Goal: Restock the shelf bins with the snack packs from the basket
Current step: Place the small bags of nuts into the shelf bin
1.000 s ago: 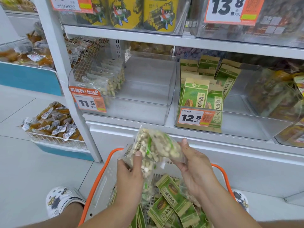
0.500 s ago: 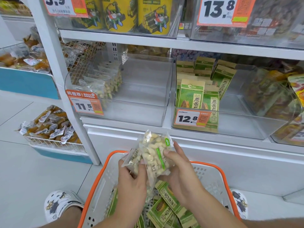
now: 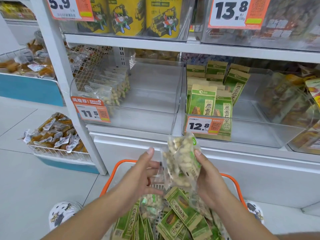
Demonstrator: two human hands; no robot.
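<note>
Held up over the far rim of the orange-rimmed basket (image 3: pixel 230 179): clear packs of pale nuts (image 3: pixel 181 163), upright and bunched, gripped by the right hand (image 3: pixel 210 181) with thumb pressed on the front right edge and fingers curled behind. Just left of them, the left hand (image 3: pixel 142 175), fingers spread and nearly straight, palm turned toward the packs, fingertips near the plastic edge; contact not clear, nothing clasped. Lower in the basket, between the forearms: green sunflower-seed packs (image 3: pixel 180 205) lying flat and overlapping, plus more clear nut bags (image 3: pixel 150 203) among them.

On the middle shelf, straight ahead: a clear bin (image 3: pixel 155 118) with a few nut bags (image 3: pixel 112 89) stacked in its left part, right part bare, price tag 11.5 (image 3: pixel 91 112) on its front left corner. Beside it to the right, touching: a second clear bin (image 3: pixel 259 132) with green seed packs (image 3: pixel 213 103) standing in rows along its left side, tag 12.8 (image 3: pixel 204 125) on its front left corner. On the shelf above: yellow cartoon tubs (image 3: pixel 128 14) behind a 5.9 tag (image 3: pixel 69 7), and a 13.8 tag (image 3: pixel 237 13) further right. At far left, low on the floor: a wire tray of brown wrapped snacks (image 3: pixel 55 134). Patterned white shoes (image 3: pixel 64 213) either side of the basket.
</note>
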